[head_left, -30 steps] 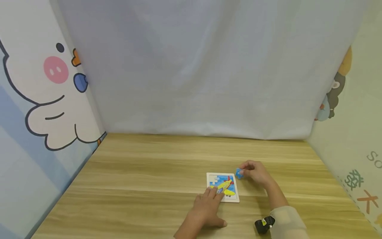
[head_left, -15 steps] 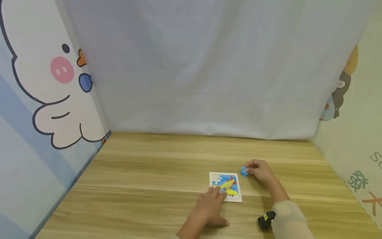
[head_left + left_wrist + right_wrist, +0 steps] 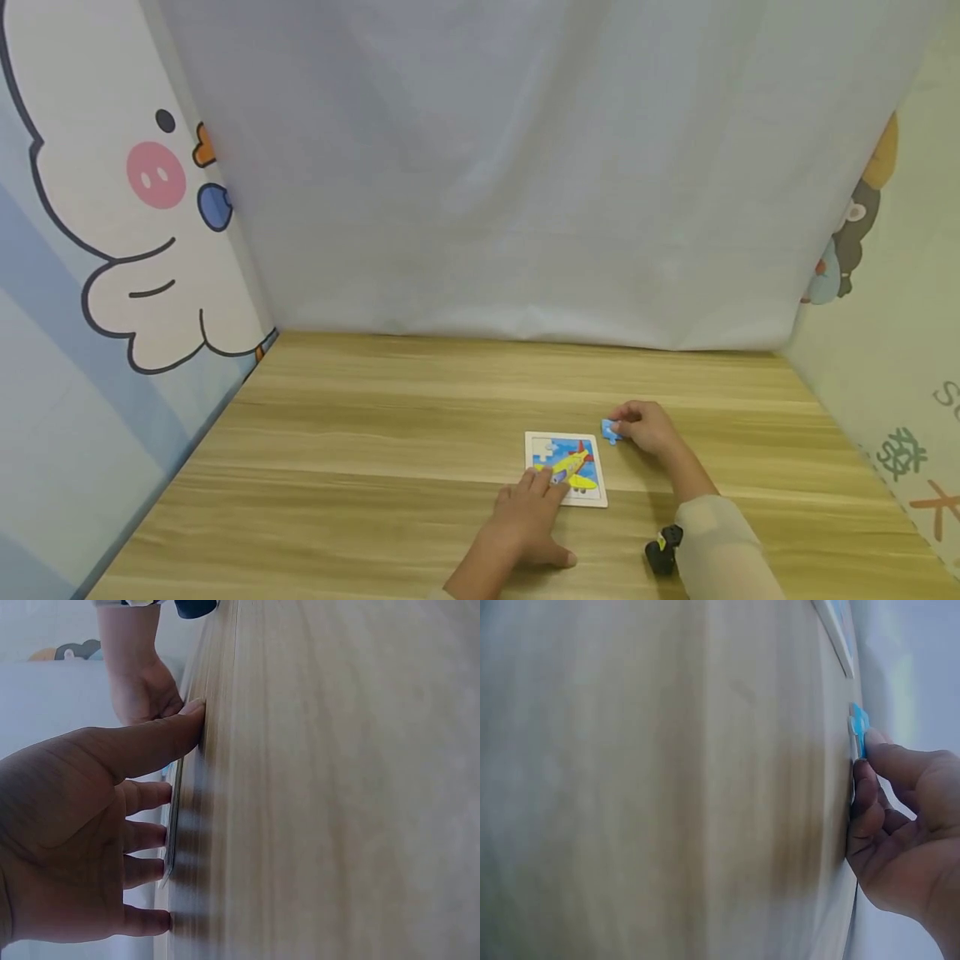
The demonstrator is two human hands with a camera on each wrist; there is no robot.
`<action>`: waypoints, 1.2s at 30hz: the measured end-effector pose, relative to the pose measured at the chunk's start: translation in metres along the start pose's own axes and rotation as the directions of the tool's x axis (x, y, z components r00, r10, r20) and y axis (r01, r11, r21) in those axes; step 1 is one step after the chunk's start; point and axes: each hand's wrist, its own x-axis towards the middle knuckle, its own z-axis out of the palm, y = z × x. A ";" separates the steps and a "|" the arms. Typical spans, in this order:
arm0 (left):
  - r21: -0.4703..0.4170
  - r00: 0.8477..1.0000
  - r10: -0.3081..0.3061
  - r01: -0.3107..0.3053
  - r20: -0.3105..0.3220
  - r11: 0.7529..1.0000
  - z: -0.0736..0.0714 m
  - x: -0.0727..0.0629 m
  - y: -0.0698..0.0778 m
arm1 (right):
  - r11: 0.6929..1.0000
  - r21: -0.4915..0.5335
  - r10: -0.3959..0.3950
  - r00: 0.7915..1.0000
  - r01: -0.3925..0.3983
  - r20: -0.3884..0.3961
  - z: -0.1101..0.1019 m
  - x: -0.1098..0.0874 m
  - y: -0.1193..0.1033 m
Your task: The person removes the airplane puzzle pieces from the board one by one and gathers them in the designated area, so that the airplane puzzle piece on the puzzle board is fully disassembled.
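Note:
A jigsaw puzzle (image 3: 587, 465) of a yellow airplane on blue sky lies on the table in a white frame, with a pale gap at its upper left. Spread over its lower left edge, my left hand (image 3: 525, 518) rests with the fingertips on the puzzle and the thumb out on the wood. Just right of the frame, my right hand (image 3: 647, 429) pinches a blue puzzle piece (image 3: 610, 432) between thumb and fingers. The right wrist view shows that piece close over the wood, its lower part covered by the thumb.
The wooden table (image 3: 360, 433) meets a grey curtain (image 3: 510, 208) at the back. Printed cartoon panels stand at the left (image 3: 90, 275) and right. A black wrist camera (image 3: 662, 552) sits by the right sleeve (image 3: 723, 537).
The head view has shifted slightly. My right hand keeps the blue piece near the frame's right side and has turned it a little. The left hand stays on the puzzle.

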 end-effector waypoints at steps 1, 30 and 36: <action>-0.001 1.000 0.001 -0.001 -0.001 1.000 0.000 0.000 0.000 | 1.000 -0.004 0.002 1.000 -0.002 0.000 0.000 0.000 0.000; 0.017 1.000 0.010 -0.010 0.000 1.000 0.005 0.001 -0.004 | 0.993 -0.039 -0.110 0.992 0.113 0.065 0.004 -0.016 -0.013; 0.024 1.000 0.009 -0.009 0.000 1.000 0.004 0.000 -0.004 | 0.984 -0.065 -0.159 0.982 0.167 0.105 0.008 -0.017 -0.016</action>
